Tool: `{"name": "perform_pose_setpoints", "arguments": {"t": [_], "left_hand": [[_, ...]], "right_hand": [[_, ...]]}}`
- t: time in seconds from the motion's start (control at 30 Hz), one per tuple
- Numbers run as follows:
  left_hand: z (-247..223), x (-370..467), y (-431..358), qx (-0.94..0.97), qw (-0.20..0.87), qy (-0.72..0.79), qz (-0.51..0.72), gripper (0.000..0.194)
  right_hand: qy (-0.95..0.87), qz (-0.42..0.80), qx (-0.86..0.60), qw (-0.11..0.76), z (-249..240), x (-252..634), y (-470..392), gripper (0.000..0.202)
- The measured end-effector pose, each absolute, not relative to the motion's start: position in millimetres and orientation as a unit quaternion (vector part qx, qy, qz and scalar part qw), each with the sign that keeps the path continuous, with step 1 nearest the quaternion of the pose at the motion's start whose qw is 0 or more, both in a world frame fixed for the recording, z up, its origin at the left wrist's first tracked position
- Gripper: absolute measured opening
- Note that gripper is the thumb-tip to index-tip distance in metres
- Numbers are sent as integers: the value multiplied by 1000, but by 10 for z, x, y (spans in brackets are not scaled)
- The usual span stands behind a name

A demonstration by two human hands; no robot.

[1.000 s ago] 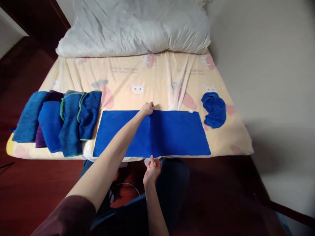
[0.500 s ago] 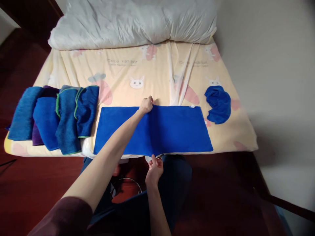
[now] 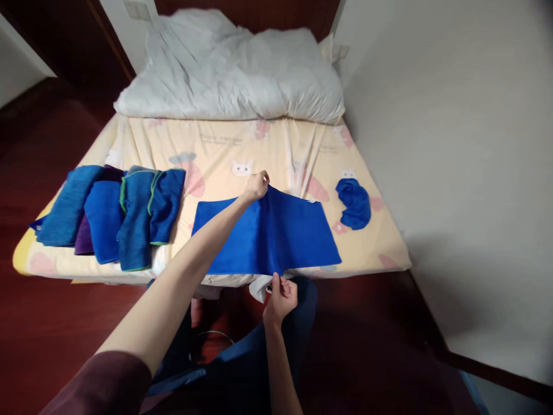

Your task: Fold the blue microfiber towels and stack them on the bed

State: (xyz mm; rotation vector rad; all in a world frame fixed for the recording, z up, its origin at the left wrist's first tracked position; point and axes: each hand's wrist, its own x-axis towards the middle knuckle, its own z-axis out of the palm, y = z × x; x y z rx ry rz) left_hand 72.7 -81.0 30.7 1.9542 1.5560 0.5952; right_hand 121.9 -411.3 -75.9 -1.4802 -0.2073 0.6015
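Note:
A blue towel (image 3: 305,233) lies across the front of the bed, its middle raised in a ridge between my hands. My left hand (image 3: 258,185) is closed on the far edge at the ridge, pinching the cloth. At the near edge, my right hand (image 3: 281,297) pinches the towel between thumb and fingers, just past the mattress edge. Both ends of the towel still rest on the sheet. A small white tag (image 3: 311,201) shows on its far edge. My left forearm hides part of the towel's left half.
Several blue, purple and green-edged cloths (image 3: 101,219) lie folded in overlapping layers on the left of the bed (image 3: 224,129). A crumpled blue cloth (image 3: 355,204) sits to the right. A grey-white quilt (image 3: 233,75) is heaped at the back. A wall (image 3: 466,173) stands at the right.
Both hands have lifted the towel's middle, so its ridge stands higher and its two ends have drawn inward. The view has tilted up, showing more behind the quilt.

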Motion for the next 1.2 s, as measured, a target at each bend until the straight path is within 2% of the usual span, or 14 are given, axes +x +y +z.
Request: {"name": "perform_pose_setpoints", "arguments": {"t": [0.13, 0.37, 0.57, 0.73, 0.97, 1.2], "left_hand": [[973, 493, -1026, 716, 288, 567, 289, 22], [1833, -154, -1437, 671, 376, 494, 406, 20], [2362, -808, -1598, 658, 270, 475, 517, 20], [2724, -1216, -1827, 622, 300, 423, 587, 33], [3038, -1619, -2119, 563, 337, 440, 613, 39], [3038, -1924, -2223, 563, 326, 433, 624, 39]], "right_hand": [[-158, 187, -648, 721, -359, 1462, -4138, 50], [-264, 73, -580, 767, 584, 1979, -3929, 47], [-361, 127, -511, 770, 1665, 2274, -3475, 52], [-368, 228, -484, 760, 2331, 2317, -3106, 56], [-404, 276, -479, 729, 2702, 2077, -2967, 54], [-430, 300, -475, 707, 2794, 1918, -3111, 53]]}}
